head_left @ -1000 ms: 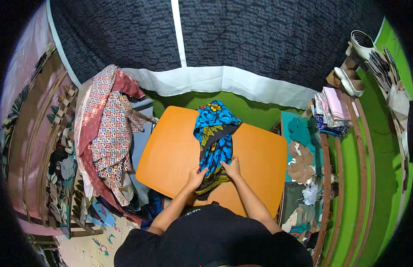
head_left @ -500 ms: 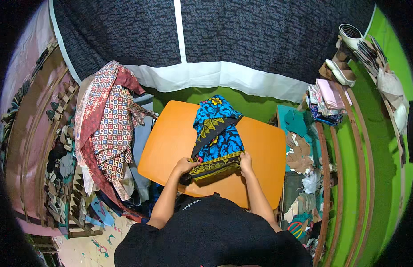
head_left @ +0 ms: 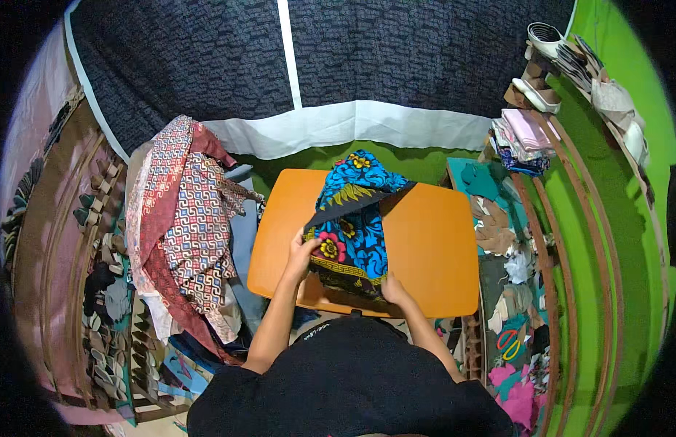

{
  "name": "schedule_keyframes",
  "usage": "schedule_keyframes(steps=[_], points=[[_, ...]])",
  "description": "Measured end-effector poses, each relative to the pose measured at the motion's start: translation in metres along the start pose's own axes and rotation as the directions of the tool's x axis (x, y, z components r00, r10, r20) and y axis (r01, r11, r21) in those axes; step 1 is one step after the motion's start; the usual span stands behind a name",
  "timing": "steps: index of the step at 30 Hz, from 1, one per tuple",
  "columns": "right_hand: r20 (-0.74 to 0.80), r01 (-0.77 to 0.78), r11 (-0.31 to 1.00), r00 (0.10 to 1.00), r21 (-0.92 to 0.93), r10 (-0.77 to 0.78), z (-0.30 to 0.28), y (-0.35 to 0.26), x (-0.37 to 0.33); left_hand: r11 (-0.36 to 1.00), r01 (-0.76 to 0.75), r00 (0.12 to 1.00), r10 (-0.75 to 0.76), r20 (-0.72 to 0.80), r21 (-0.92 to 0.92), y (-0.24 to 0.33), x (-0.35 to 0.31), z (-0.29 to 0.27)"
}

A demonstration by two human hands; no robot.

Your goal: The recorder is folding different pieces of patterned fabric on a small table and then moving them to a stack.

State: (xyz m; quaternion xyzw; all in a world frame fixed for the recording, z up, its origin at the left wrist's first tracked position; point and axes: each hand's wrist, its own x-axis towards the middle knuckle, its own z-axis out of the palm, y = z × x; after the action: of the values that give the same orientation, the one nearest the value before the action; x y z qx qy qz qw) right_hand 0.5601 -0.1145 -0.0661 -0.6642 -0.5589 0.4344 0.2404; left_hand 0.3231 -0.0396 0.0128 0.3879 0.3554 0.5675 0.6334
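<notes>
A blue and black patterned cloth (head_left: 363,244) with yellow borders and red flowers lies partly folded on an orange table (head_left: 432,255). Its far part spreads toward the table's back edge, with a dark band slanting across the middle. My left hand (head_left: 302,251) pinches the cloth's left edge beside a red flower. At the near right corner, my right hand (head_left: 393,288) grips the yellow-bordered edge. Between the two hands the near border hangs a little over the table's front side. The underside of the cloth is hidden.
Left of the table, a heap of red and white patterned cloth (head_left: 196,226) is draped. Shoe racks (head_left: 108,291) line the left side. On the right are fabric scraps (head_left: 498,226), scissors (head_left: 508,344) and folded cloths (head_left: 523,135). A dark curtain (head_left: 396,58) hangs behind.
My left hand has moved up along the cloth's left side, and my right hand has come nearer and slightly left. The cloth's near end is now narrower and tilted. The view has shifted somewhat.
</notes>
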Motion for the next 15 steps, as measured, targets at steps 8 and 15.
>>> schedule_keyframes(steps=[8, 15], points=[[-0.339, 0.187, 0.846, 0.941, 0.499, -0.009, 0.035, -0.052, -0.014, 0.527, -0.459, 0.799, -0.108, 0.592, 0.715, -0.026, -0.080, 0.017], [-0.584, 0.145, 0.904, 0.801, 0.403, 0.131, 0.049, -0.044, -0.020, 0.621, -0.484, 0.640, -0.228, 0.733, 0.616, -0.020, -0.089, -0.010]])
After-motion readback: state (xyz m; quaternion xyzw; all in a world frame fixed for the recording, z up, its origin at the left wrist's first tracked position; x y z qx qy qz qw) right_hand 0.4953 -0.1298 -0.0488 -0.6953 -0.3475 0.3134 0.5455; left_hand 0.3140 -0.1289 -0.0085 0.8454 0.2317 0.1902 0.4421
